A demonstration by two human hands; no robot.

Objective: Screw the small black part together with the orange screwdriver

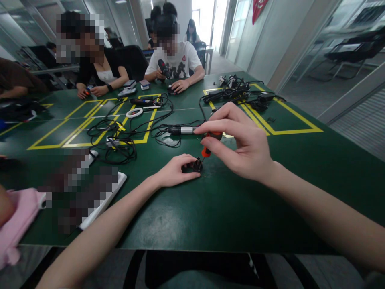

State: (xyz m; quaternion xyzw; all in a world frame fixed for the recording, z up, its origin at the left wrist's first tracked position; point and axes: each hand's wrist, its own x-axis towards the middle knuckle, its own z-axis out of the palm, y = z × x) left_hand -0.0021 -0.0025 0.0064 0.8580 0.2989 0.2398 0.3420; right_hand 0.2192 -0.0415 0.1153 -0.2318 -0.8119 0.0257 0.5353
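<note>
Between the thumb and fingers of my right hand is a screwdriver with an orange and black handle. Its thin shaft slants down to a small dark part low over the green table. My left hand rests on the tabletop, its thumb and fingers closed around that dark part. Fingers hide some of the part, so its exact kind cannot be made out. Just beyond lies a silver and black cylindrical tool with a cable.
Tangled black cables lie to the left, and more cables with adapters at the back right. A white-edged device sits near my left forearm. Across the green table, a person holds a power tool; another person sits beside them.
</note>
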